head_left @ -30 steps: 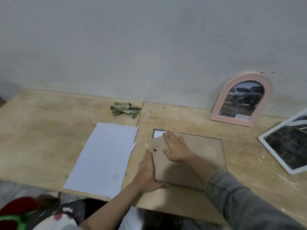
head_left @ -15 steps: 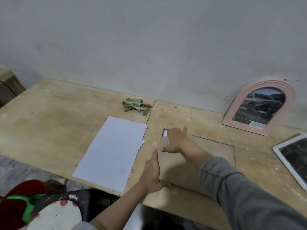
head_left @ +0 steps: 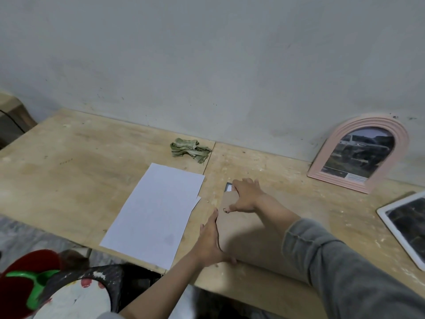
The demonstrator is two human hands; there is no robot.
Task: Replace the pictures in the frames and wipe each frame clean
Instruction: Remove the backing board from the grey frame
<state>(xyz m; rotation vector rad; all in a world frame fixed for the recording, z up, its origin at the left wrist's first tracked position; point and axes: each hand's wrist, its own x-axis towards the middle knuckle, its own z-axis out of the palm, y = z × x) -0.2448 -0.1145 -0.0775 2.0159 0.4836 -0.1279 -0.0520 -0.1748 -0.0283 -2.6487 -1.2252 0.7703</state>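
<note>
Hands work on a face-down frame [head_left: 243, 229] lying at the near middle of the plywood table [head_left: 69, 171]. Nearest, the left hand [head_left: 210, 242] lies open along the frame's left edge, thumb tucked at the near corner, bracing rather than gripping. Just beyond, the right hand [head_left: 245, 196] spreads on the brown backing board, thumb and fingertips pinched narrowly at a small metal tab [head_left: 226, 210]; whether the tab is truly held I cannot tell. The step looks like freeing the backing so the picture can come out. Next calls for turning the tab aside and lifting the board at the far left corner, where a white sliver already shows. Left of the frame lie white sheets [head_left: 156, 212], overlapped. Farther back sits a crumpled green cloth [head_left: 189, 150], untouched. At far right a pink arched frame [head_left: 358, 155] leans on the wall, and a white frame [head_left: 404, 229] lies flat at the table's right edge.
</note>
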